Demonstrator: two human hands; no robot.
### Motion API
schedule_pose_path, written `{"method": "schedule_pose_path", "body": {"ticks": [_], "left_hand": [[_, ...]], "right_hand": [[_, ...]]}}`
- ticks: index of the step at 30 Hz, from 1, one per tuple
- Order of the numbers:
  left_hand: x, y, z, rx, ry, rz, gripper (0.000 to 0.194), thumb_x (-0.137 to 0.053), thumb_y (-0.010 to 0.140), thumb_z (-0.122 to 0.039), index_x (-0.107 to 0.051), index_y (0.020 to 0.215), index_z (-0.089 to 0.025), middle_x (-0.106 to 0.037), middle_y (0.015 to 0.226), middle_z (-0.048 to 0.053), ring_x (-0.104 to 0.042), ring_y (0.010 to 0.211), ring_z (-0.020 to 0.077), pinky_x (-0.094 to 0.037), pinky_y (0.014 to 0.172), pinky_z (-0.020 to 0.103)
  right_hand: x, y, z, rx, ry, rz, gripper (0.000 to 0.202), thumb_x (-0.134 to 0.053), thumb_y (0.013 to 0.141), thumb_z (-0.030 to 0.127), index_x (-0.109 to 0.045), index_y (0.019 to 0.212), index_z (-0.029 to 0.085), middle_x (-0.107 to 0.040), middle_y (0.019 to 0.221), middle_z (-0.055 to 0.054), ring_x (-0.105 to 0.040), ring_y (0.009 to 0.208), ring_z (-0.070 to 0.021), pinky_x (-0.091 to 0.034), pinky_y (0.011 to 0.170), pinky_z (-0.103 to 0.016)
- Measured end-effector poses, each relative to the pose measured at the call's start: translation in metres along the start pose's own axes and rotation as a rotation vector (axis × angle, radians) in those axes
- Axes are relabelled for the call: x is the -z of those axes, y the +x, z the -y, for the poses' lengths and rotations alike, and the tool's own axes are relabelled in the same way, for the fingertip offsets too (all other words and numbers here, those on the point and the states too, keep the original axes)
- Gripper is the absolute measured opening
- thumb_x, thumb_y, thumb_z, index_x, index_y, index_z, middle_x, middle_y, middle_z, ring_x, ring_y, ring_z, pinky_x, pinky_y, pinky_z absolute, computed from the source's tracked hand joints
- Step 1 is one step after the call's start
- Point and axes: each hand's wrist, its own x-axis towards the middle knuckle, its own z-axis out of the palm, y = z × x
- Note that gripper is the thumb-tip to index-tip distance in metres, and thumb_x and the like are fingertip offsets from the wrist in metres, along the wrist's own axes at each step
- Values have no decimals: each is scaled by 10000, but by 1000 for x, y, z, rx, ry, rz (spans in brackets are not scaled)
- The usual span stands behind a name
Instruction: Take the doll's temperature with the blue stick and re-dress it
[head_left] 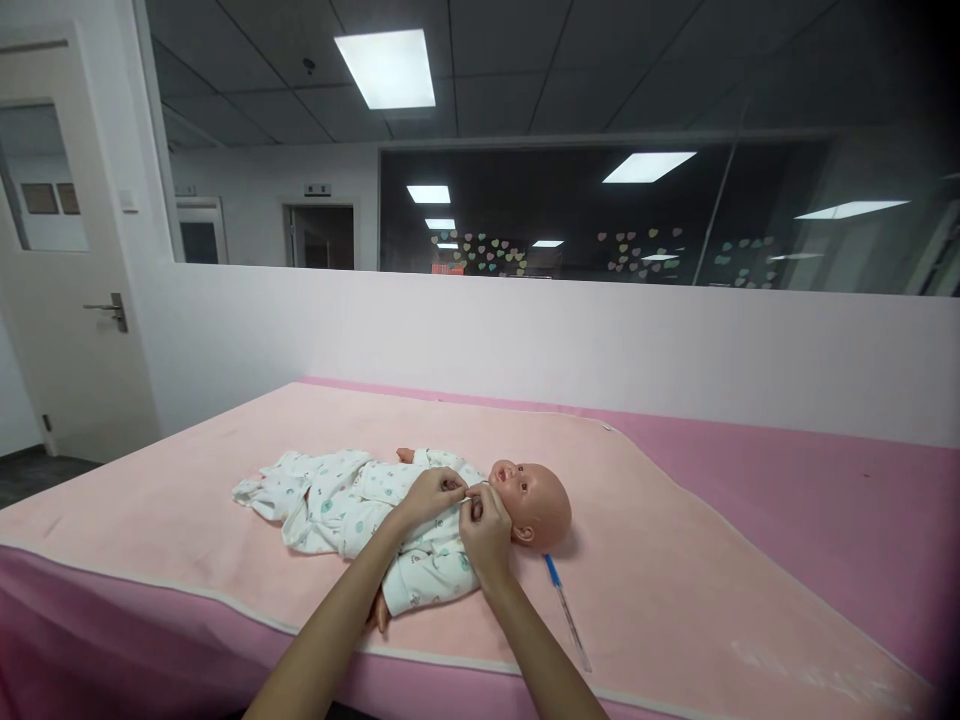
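A baby doll [541, 508] lies on its back, its head to the right. It wears a white top [431, 580] and trousers [330, 495] with a small green and brown print. My left hand [435, 495] is closed in a pinch on the top's neckline, just below the doll's chin. Close beside it, my right hand [486, 528] pinches the same neckline, near the doll's cheek. The fingertips of both hands almost meet. What exactly lies between them, an edge or a fastening, is too small to make out.
A slim clear stick with a blue end [568, 610] lies right of my right forearm. A peach mat [697, 570] with pale edging covers a pink surface [787, 480]. Behind stands a low white wall [600, 345] with glass above, and a door [75, 270] is at the left.
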Motion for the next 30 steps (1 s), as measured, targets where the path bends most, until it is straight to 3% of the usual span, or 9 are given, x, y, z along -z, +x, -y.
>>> {"method": "schedule_pose_path", "body": {"ticks": [11,21,26,30], "left_hand": [[0,-3,-2,29,-140,-63,257,-459,782,-337,-605,737,-131,-581,695,24,-527,699,164,-408,629,243],[0,-1,1,34,-224,-40,289,-472,777,-368,-617,719,-125,-573,661,11,-509,664,151,-392,615,240],[0,-3,-2,28,-203,-82,291,-482,786,-361,-651,732,-130,-619,692,28,-542,703,172,-417,643,257],[5,-8,-6,-48,-232,-14,221,-554,766,-316,-681,841,-152,-654,849,50,-573,832,191,-434,755,270]], "right_hand": [[1,1,-1,-7,10,-28,130,-412,779,186,-535,739,180,-469,581,24,-401,492,-105,-360,512,-230],[-1,0,-1,-11,-7,-27,161,-428,817,219,-578,841,167,-546,683,-11,-460,559,-110,-407,579,-241],[0,0,-1,2,0,-33,160,-426,821,213,-580,831,169,-551,706,-19,-471,587,-119,-413,598,-252],[0,-1,-1,-8,-9,-9,141,-424,814,193,-564,809,174,-525,693,-12,-462,599,-125,-409,603,-257]]}}
